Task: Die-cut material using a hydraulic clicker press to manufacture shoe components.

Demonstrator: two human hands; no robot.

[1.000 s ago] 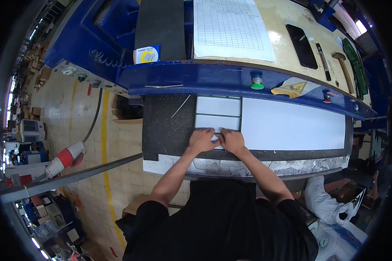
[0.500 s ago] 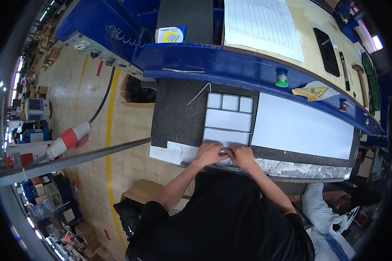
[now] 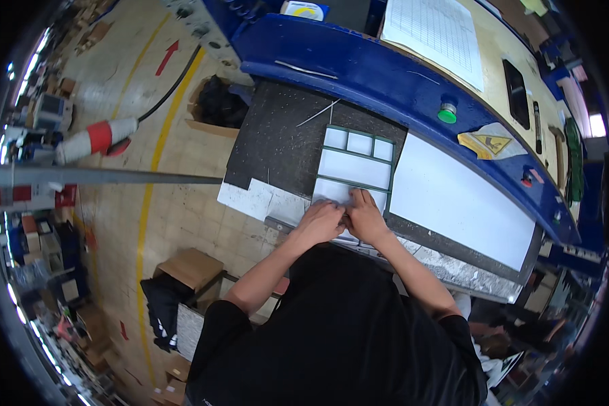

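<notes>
A thin green frame [image 3: 353,183], divided into compartments with white showing inside them, lies on the dark work surface in front of me. My left hand [image 3: 323,220] rests over its near end, fingers curled inward. Beside it and touching it, my right hand [image 3: 367,216] is closed too, its bent fingers on the frame's near part. The fingertips meet between the hands. What they pinch there is hidden.
A large white sheet [image 3: 463,199] lies right of the frame. Behind runs a blue machine beam [image 3: 379,88] with a green button [image 3: 447,113]. A thin rod [image 3: 316,114] lies beyond the frame. A grey metal bar [image 3: 108,177] reaches in from the left.
My view has shifted and tilted, so the bench appears turned clockwise. Both hands stay at the frame's near end; the right hand's fingers now reach farther over it.
</notes>
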